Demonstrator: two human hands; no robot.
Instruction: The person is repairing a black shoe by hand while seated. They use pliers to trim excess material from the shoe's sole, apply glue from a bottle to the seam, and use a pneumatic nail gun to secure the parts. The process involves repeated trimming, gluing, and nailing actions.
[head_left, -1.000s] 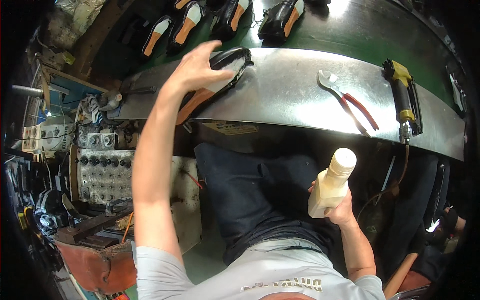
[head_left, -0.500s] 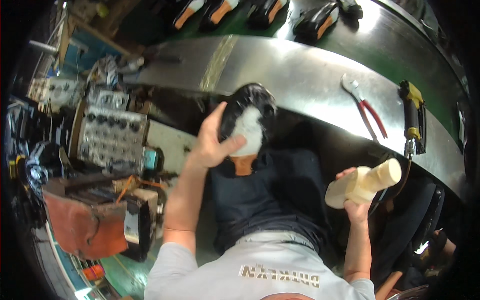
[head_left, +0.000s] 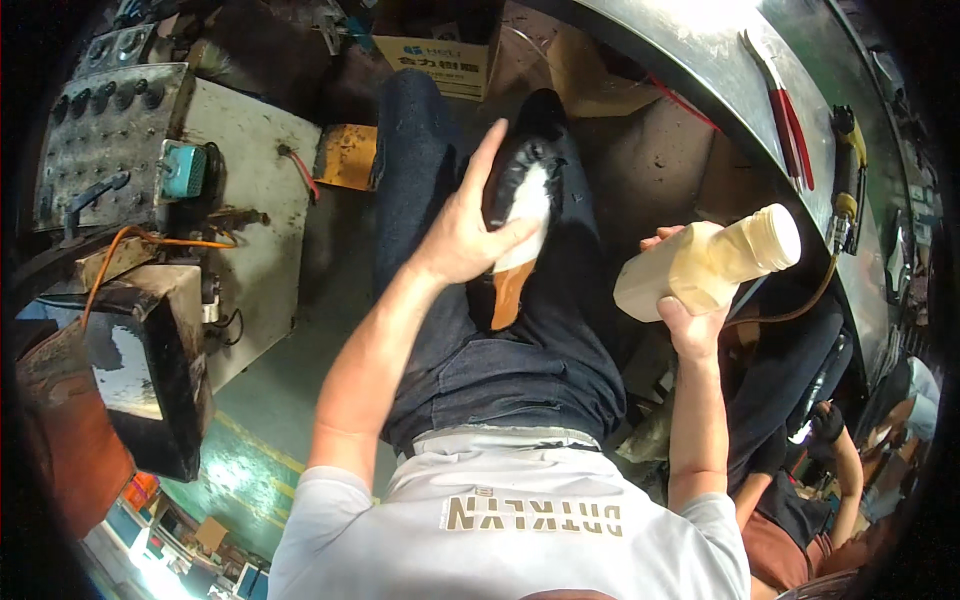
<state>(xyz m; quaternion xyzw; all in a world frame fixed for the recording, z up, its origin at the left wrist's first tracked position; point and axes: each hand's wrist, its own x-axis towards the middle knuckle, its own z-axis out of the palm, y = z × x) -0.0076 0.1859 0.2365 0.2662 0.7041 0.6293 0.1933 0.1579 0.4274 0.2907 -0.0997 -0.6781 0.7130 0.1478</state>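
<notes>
Cream plastic bottle (head_left: 695,262) in the right hand (head_left: 693,325): thumb on the near side, other fingers mostly hidden behind, neck tilted up and right. Left hand (head_left: 466,235) grips a black shoe (head_left: 531,205) sole up, thumb across the white patch, index laid along its left edge. Shoe is over the jeans (head_left: 505,370), toe pointing away from the body; can't confirm it touches the cloth. From my end I'd judge it light, stiff through the sole, slick on the upper; I'd take it across the middle, by the edges. Bottle looks squeezable, so hold it round the body; fill unclear. Further out: metal bench (head_left: 690,38) upper right with red-handled pliers (head_left: 788,125) and air tool (head_left: 848,170); control box (head_left: 115,125) left, carton (head_left: 440,68) beyond the knees.
</notes>
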